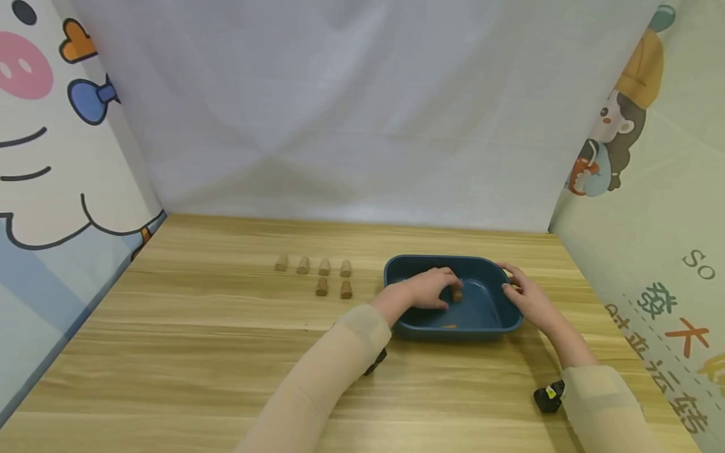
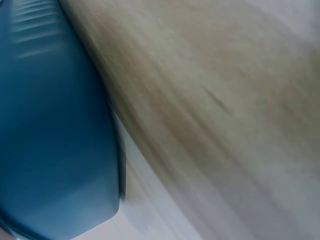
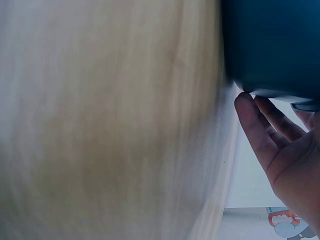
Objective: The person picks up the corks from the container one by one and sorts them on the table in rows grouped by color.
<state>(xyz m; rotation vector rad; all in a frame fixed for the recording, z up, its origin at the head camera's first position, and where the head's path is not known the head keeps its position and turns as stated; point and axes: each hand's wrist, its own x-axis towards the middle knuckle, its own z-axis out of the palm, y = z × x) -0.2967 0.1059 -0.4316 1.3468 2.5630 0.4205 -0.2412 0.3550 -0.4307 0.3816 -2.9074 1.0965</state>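
Note:
A dark blue rectangular plastic basin (image 1: 453,333) sits on the table, right of the middle. My left hand (image 1: 427,289) reaches over its left side into it. Its fingertips are right at a small brown cork stopper (image 1: 457,294), with the thumb spread apart from the fingers. Another brown piece (image 1: 449,326) shows in part behind the near rim. My right hand (image 1: 527,297) holds the basin's right end, thumb at the rim. In the right wrist view its fingers (image 3: 255,125) lie against the outer wall. The left wrist view shows only the basin's outside (image 2: 60,135) and the table.
Left of the basin, pale corks (image 1: 325,267) stand in a back row, with two darker brown corks (image 1: 321,287) in front. The wooden table (image 1: 198,352) ends at a white cloth (image 1: 351,126) behind; printed sheets (image 1: 651,251) flank it.

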